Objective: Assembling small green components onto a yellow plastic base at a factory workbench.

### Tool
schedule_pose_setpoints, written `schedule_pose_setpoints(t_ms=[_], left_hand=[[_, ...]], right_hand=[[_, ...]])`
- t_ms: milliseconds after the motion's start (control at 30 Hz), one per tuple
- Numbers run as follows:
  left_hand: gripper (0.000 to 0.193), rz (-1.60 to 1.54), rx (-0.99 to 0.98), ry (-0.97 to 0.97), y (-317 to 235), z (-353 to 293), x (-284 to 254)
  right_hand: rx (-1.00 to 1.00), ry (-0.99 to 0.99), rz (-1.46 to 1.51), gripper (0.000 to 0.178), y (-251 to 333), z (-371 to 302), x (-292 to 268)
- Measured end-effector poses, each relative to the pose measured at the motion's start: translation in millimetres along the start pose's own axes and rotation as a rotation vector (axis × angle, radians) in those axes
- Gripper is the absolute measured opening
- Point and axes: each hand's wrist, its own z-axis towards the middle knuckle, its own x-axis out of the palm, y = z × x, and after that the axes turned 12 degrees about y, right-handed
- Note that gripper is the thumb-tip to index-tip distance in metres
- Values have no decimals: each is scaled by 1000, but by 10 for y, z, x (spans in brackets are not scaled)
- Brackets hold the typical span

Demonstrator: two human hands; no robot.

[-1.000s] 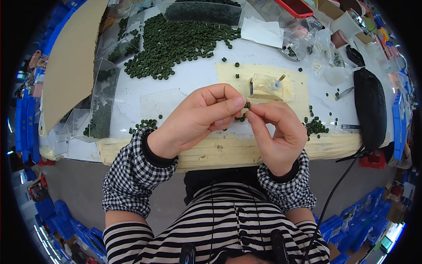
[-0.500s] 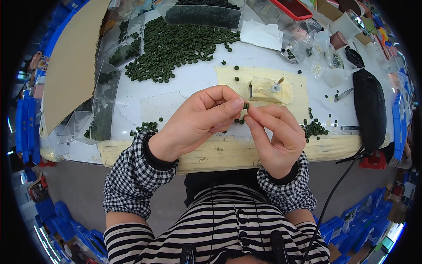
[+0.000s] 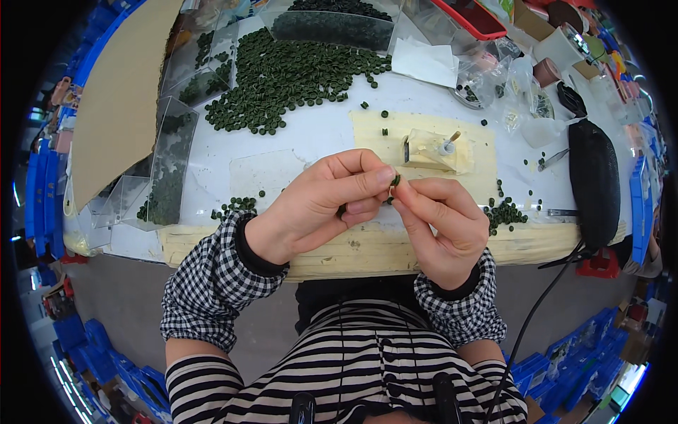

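A small round dark green piece [image 3: 395, 181] is pinched between both hands above the near part of the table. My left hand [image 3: 328, 198] is closed, its thumb and forefinger on the piece's left side. From the right, my right hand [image 3: 445, 219] grips the same piece with its fingertips. Beyond the hands stands a small block wrapped in cream tape [image 3: 431, 152], with a thin peg rising from its top. A large heap of like green pieces [image 3: 296, 78] spreads over the far left. Smaller piles lie near my left wrist [image 3: 236, 205] and right of my right hand [image 3: 505, 213].
Clear plastic bins [image 3: 169, 162] and a cardboard sheet [image 3: 116, 99] stand at the left. A black pouch [image 3: 593, 180] lies at the right, near tweezers [image 3: 553, 160]. Farther back are a white paper [image 3: 425, 62], plastic bags and a red-cased phone [image 3: 474, 17]. Cream tape covers the table's front edge [image 3: 339, 251].
Both hands have shifted slightly nearer to me with the green piece still between them. The table shows a little lower in view.
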Motion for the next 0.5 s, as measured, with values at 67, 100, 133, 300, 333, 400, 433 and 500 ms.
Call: schedule_pose_setpoints(t_ms=[67,100,133,300,333,400,433,500], left_hand=[[11,-6,-10,-9,-2,-3,-4],[11,-9,-18,-17,0,-3,-7],[11,-12,-26,-26,2,-4,-10],[12,16,-4,-20,-10,8,3],[13,30,11,-14,-5,14,9],[13,36,25,-27,8,17,27],[14,39,32,-34,12,18,34],[14,35,39,-49,22,25,37]], right_hand=[[-9,2,-27,27,-4,-6,1],[-13,2,-41,27,-6,-11,1],[-13,6,-47,27,-7,-16,-1],[-12,-41,-50,27,-16,-7,28],[0,-52,-24,28,-11,0,26],[22,-74,27,28,-14,12,22],[28,-74,36,28,-18,14,18],[40,-74,56,27,-25,6,9]])
